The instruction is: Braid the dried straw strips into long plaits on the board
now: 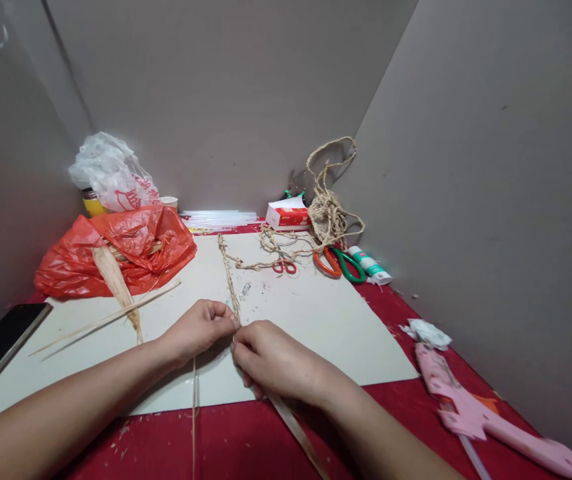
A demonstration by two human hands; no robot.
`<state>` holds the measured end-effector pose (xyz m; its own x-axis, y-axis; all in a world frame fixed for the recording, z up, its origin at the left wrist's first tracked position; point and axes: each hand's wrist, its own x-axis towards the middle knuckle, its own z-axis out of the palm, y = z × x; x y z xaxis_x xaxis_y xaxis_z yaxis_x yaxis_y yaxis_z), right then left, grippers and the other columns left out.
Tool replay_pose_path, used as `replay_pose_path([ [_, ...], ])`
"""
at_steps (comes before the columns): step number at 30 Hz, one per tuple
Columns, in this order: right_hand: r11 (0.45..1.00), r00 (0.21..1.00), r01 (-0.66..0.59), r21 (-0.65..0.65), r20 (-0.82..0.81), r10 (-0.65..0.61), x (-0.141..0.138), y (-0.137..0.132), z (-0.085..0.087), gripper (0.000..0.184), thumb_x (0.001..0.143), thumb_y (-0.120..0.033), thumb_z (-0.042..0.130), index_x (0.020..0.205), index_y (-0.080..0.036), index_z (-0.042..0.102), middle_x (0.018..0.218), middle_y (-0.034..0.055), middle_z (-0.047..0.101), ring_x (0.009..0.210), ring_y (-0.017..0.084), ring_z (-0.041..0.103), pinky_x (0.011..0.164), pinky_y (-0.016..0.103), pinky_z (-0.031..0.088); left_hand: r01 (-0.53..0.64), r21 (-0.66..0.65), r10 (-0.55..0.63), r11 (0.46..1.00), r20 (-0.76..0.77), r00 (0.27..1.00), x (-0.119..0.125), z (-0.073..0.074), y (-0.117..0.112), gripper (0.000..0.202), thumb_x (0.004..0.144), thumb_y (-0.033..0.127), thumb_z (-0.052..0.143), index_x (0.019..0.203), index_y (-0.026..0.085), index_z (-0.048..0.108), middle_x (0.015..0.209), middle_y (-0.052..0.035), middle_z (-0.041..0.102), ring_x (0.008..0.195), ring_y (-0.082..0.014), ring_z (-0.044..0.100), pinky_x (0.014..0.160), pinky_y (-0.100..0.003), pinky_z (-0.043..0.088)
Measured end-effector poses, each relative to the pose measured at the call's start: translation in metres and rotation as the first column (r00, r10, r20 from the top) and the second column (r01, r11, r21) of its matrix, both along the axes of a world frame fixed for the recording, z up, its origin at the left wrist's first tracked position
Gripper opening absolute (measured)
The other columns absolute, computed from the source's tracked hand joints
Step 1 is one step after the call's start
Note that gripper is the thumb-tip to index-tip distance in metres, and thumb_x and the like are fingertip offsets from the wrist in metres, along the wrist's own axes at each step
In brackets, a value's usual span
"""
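Note:
A thin twisted straw rope [231, 280] runs across the white board toward me, and its near end is between my hands. My left hand [203, 332] is closed, pinching this end between thumb and fingers. Close against it, my right hand [279, 357] is closed around a pale flat straw strip [297, 433], which trails out below toward the front edge. A narrow straw strand [195, 413] hangs down from under the left hand. The exact spot where rope and strips meet is mostly hidden by my fingers.
Left are a red plastic bag [91, 267] holding dry husks, a loose husk [116, 280] and a phone [3, 343]. Behind lie glue sticks [221, 217], a tissue box [289, 217], coiled rope [329, 217] and scissors [351, 267]. A pink glue gun [466, 407] rests right.

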<state>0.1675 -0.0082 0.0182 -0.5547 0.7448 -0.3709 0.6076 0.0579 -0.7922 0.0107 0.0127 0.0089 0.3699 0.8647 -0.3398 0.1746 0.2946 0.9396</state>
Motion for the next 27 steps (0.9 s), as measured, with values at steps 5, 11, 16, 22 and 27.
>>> replay_pose_path([
  [5,0.963,0.971,-0.17,-0.207,-0.205,0.128,0.015,0.0,0.028,0.027,0.081,-0.033,0.049,0.063,-0.013,0.053,0.055,0.0005,0.056,0.044,0.008,0.05,0.043,0.018,0.038,0.022,-0.037,-0.016,0.999,0.144,0.989,-0.002,0.004,0.0,0.022,0.072,0.033,0.06,0.065,0.016,0.048,0.039,0.0101,0.031,0.034,-0.0034,0.018,0.036,-0.021,0.01],
  [11,0.922,0.865,0.383,0.047,-0.369,-0.341,0.022,0.025,0.021,0.031,0.083,-0.041,0.05,0.07,-0.014,0.053,0.062,0.0022,0.059,0.051,0.008,0.051,0.047,0.018,0.039,0.052,-0.077,-0.034,0.996,0.224,0.974,-0.005,0.007,0.001,0.021,0.074,0.031,0.061,0.066,0.017,0.046,0.041,0.0104,0.028,0.037,-0.0034,0.015,0.037,-0.021,0.009],
  [16,0.979,0.93,0.121,-0.164,-0.327,-0.17,0.007,0.027,-0.001,0.04,0.086,-0.049,0.043,0.067,-0.014,0.049,0.05,-0.0033,0.047,0.037,0.004,0.035,0.037,0.017,0.027,0.067,-0.02,-0.062,0.998,0.186,0.981,-0.004,0.005,0.001,0.026,0.075,0.038,0.061,0.068,0.016,0.047,0.042,0.0096,0.031,0.036,-0.0031,0.018,0.037,-0.022,0.009],
  [22,0.978,0.917,0.076,-0.194,-0.371,-0.145,0.008,0.031,-0.003,0.041,0.086,-0.046,0.045,0.063,-0.013,0.05,0.048,-0.0056,0.039,0.039,0.003,0.028,0.037,0.017,0.019,0.087,0.01,-0.088,0.996,0.143,0.986,-0.004,0.005,0.001,0.028,0.074,0.04,0.061,0.07,0.015,0.051,0.042,0.0092,0.034,0.036,-0.0028,0.02,0.037,-0.021,0.011],
  [27,0.927,0.879,0.048,-0.372,-0.424,-0.216,0.012,0.035,-0.01,0.038,0.08,-0.044,0.055,0.058,-0.016,0.042,0.043,-0.0082,0.036,0.033,0.002,0.02,0.032,0.019,0.011,0.093,0.111,-0.098,0.99,0.041,0.994,-0.006,0.0,0.003,0.022,0.075,0.036,0.058,0.073,0.015,0.05,0.046,0.0084,0.037,0.038,-0.0038,0.025,0.04,-0.019,0.016],
])
